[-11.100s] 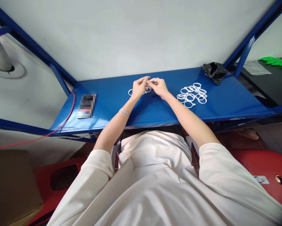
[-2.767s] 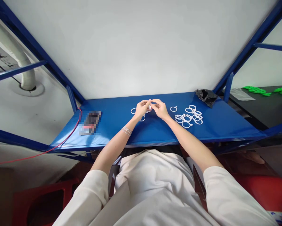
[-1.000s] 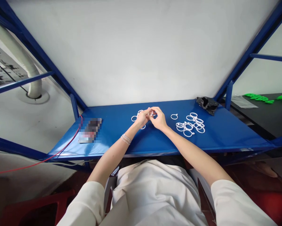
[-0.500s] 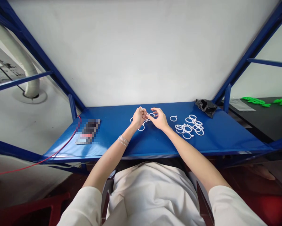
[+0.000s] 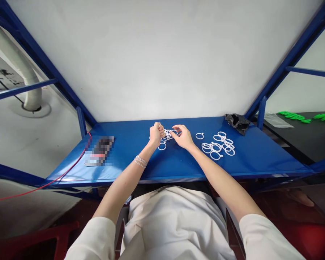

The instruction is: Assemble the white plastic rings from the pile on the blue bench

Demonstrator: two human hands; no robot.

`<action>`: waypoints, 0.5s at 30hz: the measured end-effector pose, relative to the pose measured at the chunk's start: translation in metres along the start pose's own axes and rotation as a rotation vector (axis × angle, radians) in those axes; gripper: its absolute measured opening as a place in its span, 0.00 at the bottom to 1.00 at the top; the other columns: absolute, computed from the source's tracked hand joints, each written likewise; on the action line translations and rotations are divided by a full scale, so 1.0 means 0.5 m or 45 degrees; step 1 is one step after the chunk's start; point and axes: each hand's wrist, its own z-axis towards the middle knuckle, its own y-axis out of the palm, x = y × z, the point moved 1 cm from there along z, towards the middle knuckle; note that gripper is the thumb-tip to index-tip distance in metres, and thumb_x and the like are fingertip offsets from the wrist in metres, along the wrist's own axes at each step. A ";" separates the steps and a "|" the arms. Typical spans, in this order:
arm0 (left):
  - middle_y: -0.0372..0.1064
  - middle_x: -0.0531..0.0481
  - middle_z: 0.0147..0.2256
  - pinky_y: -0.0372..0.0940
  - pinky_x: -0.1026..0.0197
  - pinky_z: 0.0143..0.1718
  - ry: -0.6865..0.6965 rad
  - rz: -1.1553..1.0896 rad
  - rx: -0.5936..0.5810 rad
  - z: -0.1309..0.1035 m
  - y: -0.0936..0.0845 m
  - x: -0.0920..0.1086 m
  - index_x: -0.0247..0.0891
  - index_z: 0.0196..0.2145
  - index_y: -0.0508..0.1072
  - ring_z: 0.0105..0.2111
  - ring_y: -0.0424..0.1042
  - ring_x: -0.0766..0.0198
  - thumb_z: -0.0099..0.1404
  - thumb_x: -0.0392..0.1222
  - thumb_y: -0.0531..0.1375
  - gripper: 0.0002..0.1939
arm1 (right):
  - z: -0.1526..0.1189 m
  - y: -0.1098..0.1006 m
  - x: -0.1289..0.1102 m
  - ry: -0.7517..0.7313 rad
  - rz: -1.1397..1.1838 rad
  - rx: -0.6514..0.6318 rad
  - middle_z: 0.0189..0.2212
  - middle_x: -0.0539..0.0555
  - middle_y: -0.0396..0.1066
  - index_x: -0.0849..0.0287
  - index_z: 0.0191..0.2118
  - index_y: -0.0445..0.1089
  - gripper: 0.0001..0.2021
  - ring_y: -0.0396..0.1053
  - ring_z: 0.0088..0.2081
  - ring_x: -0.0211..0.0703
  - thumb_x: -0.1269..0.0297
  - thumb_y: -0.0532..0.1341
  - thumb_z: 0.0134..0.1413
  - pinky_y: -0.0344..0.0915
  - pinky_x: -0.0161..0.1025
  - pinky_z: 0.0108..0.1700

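Observation:
Several white plastic rings [image 5: 162, 146], each with a small eyelet, lie in a loose cluster at the middle of the blue table. My left hand [image 5: 156, 134] is closed in a fist at the cluster's left side; whatever its fingers hold is hidden. On the cluster's right side, my right hand [image 5: 183, 137] has thumb and fingers curved and apart, close to the rings, with nothing visible in its grasp. A single white ring [image 5: 199, 136] lies to the right of this hand, and a second pile of white rings [image 5: 216, 147] is spread beyond it.
A crumpled black plastic bag [image 5: 237, 123] sits at the back right of the blue table [image 5: 135, 169]. At left is a pixelated phone-like object [image 5: 99, 151] beside a red cable [image 5: 75, 167]. Green pieces [image 5: 294, 116] lie on a dark table at right.
My left hand has drawn slightly left, away from my right hand, and its fingers have curled into a fist. More rings of the middle cluster show between the hands. My right hand barely moved.

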 end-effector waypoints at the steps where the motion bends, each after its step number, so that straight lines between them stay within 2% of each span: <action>1: 0.40 0.60 0.19 0.42 0.61 0.20 0.023 0.041 0.008 -0.002 0.001 -0.001 0.44 0.19 0.52 0.17 0.40 0.73 0.72 0.58 0.62 0.31 | 0.001 -0.001 -0.001 -0.002 0.001 -0.001 0.46 0.60 0.80 0.54 0.47 0.80 0.14 0.80 0.43 0.54 0.53 0.74 0.60 0.81 0.55 0.52; 4: 0.47 0.58 0.19 0.46 0.61 0.23 0.185 0.318 0.038 -0.015 0.004 -0.004 0.43 0.19 0.57 0.18 0.46 0.72 0.70 0.55 0.62 0.28 | 0.003 -0.006 -0.006 -0.002 -0.002 -0.004 0.45 0.59 0.80 0.54 0.46 0.80 0.11 0.79 0.43 0.53 0.56 0.73 0.60 0.81 0.54 0.53; 8: 0.64 0.55 0.23 0.58 0.61 0.33 0.456 0.886 0.026 -0.034 0.012 -0.005 0.41 0.23 0.68 0.28 0.64 0.65 0.68 0.48 0.62 0.18 | 0.006 -0.010 -0.013 0.014 -0.025 -0.021 0.45 0.59 0.80 0.55 0.47 0.80 0.11 0.79 0.43 0.52 0.60 0.71 0.61 0.80 0.53 0.53; 10: 0.71 0.54 0.25 0.61 0.60 0.36 0.472 1.031 -0.038 -0.038 0.015 -0.008 0.40 0.26 0.72 0.30 0.69 0.63 0.69 0.47 0.61 0.14 | 0.007 -0.011 -0.016 0.032 -0.025 -0.024 0.44 0.59 0.80 0.56 0.47 0.79 0.10 0.79 0.42 0.51 0.61 0.71 0.61 0.80 0.52 0.52; 15: 0.77 0.51 0.28 0.66 0.58 0.38 0.480 1.158 -0.122 -0.028 0.008 -0.019 0.40 0.30 0.77 0.32 0.74 0.60 0.72 0.48 0.62 0.14 | 0.006 -0.013 -0.019 0.048 -0.015 -0.053 0.41 0.57 0.81 0.55 0.44 0.78 0.06 0.79 0.40 0.49 0.64 0.69 0.61 0.80 0.49 0.50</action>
